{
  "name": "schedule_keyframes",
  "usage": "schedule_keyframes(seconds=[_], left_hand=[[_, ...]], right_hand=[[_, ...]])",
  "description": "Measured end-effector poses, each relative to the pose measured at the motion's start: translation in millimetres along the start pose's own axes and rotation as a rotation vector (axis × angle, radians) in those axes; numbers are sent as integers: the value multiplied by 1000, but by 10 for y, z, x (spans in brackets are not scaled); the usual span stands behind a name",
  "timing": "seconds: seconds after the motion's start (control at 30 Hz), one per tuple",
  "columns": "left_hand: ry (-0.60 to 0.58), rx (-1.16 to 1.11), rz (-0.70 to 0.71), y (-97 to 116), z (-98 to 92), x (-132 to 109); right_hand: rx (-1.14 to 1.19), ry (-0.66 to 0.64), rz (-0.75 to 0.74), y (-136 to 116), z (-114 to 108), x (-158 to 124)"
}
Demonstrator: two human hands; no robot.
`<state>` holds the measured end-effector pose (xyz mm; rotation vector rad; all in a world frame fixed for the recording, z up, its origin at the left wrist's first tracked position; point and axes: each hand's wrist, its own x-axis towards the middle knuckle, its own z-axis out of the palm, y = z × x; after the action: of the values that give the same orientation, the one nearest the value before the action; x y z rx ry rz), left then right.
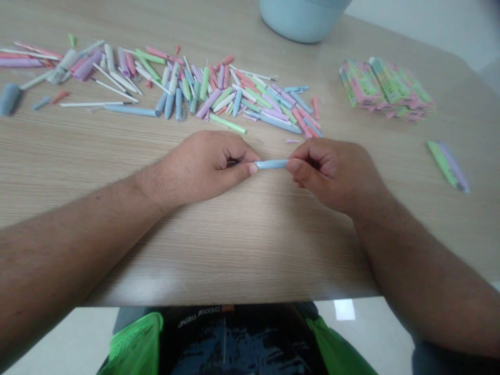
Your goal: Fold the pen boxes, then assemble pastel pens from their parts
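A light blue pen barrel (pixel 272 164) is held level above the table, between my two hands. My left hand (pixel 211 165) pinches its left end between thumb and forefinger. At the right end, my right hand (pixel 332 172) grips it with thumb and fingertips. Both of its ends are hidden by fingers. Just beyond my hands lies a long pile of pen parts (pixel 219 94) in blue, green, purple, pink and white, with thin white refills among them. A light green tube (pixel 228 124) lies at the pile's near edge.
A light blue tub (pixel 304 18) stands at the back. Stacked green and pink packs (pixel 386 88) sit at the back right. Green and purple pens (pixel 447 165) lie together at the right. The table's front edge (pixel 234 303) runs before my lap.
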<state>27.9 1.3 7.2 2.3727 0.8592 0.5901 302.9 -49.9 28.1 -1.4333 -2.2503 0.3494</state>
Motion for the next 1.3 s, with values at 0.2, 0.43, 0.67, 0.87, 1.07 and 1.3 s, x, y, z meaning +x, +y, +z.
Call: schedule_keyframes(seconds=[0.2,0.43,0.67,0.87,1.07,1.3], left_hand=[[30,87,98,-7,-13,-16],[11,-21,-22,-35,22,-1],[30,-119,-114,-16,10,7],[46,72,-16,15,-13,-6],[48,212,40,12,10,-18],[67,247,81,15,-4,-28]], right_hand=[[-11,-46,23,8,1,9],[196,48,85,97,84,-11],[450,114,177,121,134,-27],[406,149,207,58,138,-36],[307,101,222,32,121,-2],[232,-8,226,5,99,13]])
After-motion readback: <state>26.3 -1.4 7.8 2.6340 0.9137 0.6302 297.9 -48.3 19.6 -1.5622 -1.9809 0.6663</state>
